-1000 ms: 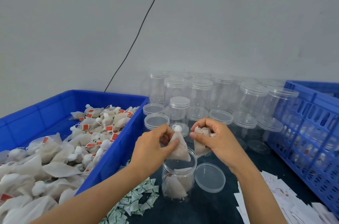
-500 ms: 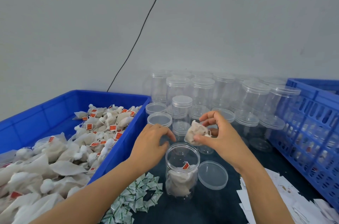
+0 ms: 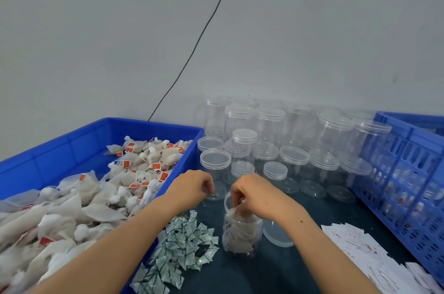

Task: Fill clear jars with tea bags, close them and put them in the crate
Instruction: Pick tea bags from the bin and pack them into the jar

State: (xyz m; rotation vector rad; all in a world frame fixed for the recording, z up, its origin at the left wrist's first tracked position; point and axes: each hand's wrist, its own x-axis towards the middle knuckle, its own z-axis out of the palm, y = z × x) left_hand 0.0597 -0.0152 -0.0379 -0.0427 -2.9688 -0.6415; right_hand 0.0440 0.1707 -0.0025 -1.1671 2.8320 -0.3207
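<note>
Hands at the open jar: left hand (image 3: 192, 189) hovers loosely curled and holding nothing, right hand (image 3: 255, 194) pinches a tea bag (image 3: 234, 212) into the jar (image 3: 240, 233).
Blue bin (image 3: 72, 149) of tea bags sits left; jar stands mid-tabletop, its lid (image 3: 276, 236) just right, crate (image 3: 408, 173) far right.

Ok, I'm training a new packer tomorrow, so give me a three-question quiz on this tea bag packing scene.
1. True or false: the loose clear round lid is screwed onto the open clear plastic jar.
2. Which hand pushes a white mesh tea bag into that jar: A left hand, B right hand?
3. What fills the solid blue plastic bin?

Key: 1 false; 2 B; 3 tea bags.
</note>
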